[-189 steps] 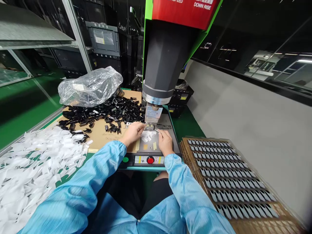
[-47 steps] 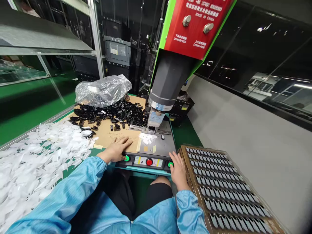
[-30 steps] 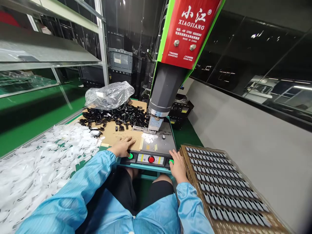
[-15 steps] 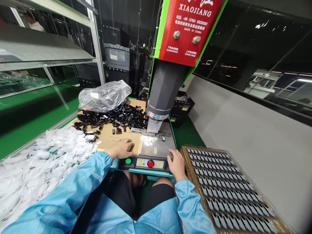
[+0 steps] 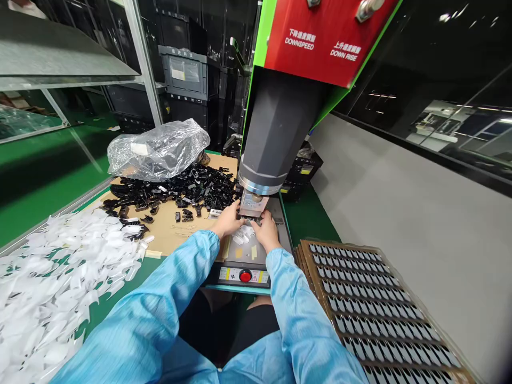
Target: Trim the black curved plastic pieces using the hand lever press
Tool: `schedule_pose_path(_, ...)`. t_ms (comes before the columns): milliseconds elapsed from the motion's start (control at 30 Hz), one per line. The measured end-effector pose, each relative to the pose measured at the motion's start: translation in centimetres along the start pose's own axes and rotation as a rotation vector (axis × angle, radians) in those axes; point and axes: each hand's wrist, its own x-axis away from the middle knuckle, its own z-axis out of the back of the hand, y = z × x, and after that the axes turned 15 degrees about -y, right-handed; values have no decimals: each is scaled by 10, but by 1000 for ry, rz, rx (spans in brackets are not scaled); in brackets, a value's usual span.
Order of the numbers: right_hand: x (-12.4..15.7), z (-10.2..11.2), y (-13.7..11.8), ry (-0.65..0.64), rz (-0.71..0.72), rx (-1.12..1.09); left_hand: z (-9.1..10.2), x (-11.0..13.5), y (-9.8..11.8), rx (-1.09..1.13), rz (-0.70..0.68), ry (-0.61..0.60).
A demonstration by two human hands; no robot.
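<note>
Head view: left hand (image 5: 227, 221) and right hand (image 5: 267, 232) at press (image 5: 276, 122), fingers bent, fingertips close together just below metal block (image 5: 253, 206); whether part is gripped, cannot tell
Fixture (image 5: 248, 218) between fingertips, mostly hidden
Loose white parts (image 5: 240, 236) on base plate (image 5: 246, 258), just nearer than fingertips
Black parts (image 5: 200, 186) heaped beyond left hand, to its left
Tray (image 5: 325, 304) of grey pieces right of right hand

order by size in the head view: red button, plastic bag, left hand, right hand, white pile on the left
1. White pile
2. Plastic bag
3. Left hand and right hand, too alike to rank
4. Red button
</note>
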Motion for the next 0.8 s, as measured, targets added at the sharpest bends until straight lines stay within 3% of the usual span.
schedule_pose_path(267, -20, -6, -8, -35, -56, -112, -4, -16, 0, 302, 35, 13)
schedule_pose_path(400, -20, -2, -16, -17, -50, -251, -10, -8, 7, 406, -1, 21)
schedule_pose_path(533, 13, -3, -25, 22, -9, -469, -25, 40, 16, 696, 22, 85)
schedule_pose_path(800, 163, -30, -42, -6, 68, -842, -73, 178, 36, 986, 104, 138)
